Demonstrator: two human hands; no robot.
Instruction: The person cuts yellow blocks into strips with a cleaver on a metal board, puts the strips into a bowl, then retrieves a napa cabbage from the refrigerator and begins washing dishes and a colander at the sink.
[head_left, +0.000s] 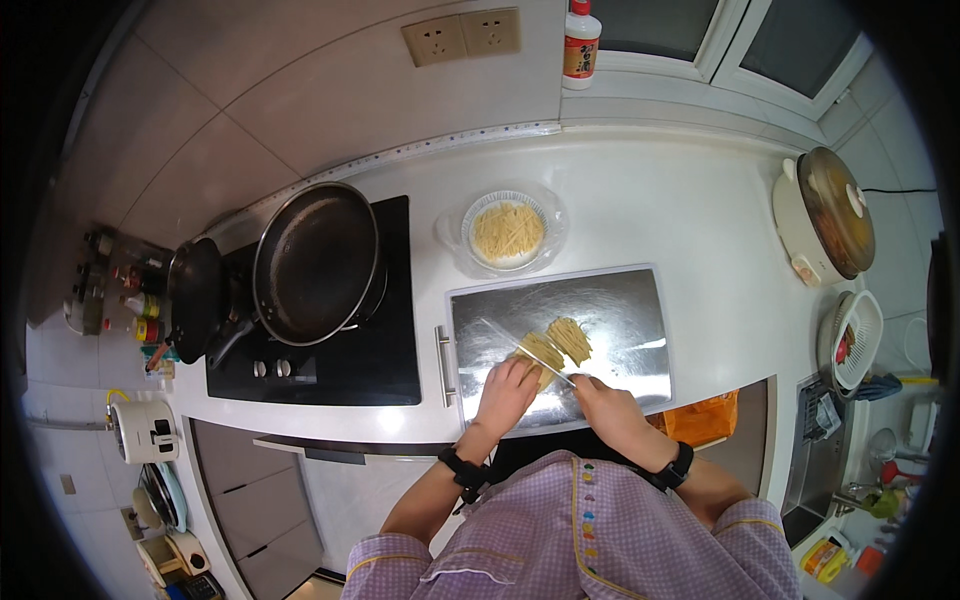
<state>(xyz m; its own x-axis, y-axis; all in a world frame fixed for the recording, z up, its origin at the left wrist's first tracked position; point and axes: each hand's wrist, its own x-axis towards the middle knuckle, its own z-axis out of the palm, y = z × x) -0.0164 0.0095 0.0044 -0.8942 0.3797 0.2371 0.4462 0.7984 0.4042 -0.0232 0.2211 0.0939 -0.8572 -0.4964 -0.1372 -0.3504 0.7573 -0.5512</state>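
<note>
A metal cutting board (622, 307) with a pale rim lies on the counter before me. My right hand (609, 409) grips a kitchen knife (549, 364), seen nearly edge-on, its blade slanting up to the left. Under the blade is a bundle of thin pale-yellow food strips (541, 349), which my left hand (506, 394) holds down with bent fingertips close to the blade. A separate cut bundle of strips (570, 339) lies just right of the knife. Beyond the board, more pale strips (508, 231) fill a bag-lined white plate (504, 262).
Left of the board, a large frying pan (319, 262) stands on a black cooktop (394, 300), beside a dark wok (199, 300). An electric pot with a lid (832, 214) and a white strainer basket (859, 337) are at right, near the sink (810, 465). An orange bag (701, 420) hangs below the counter edge.
</note>
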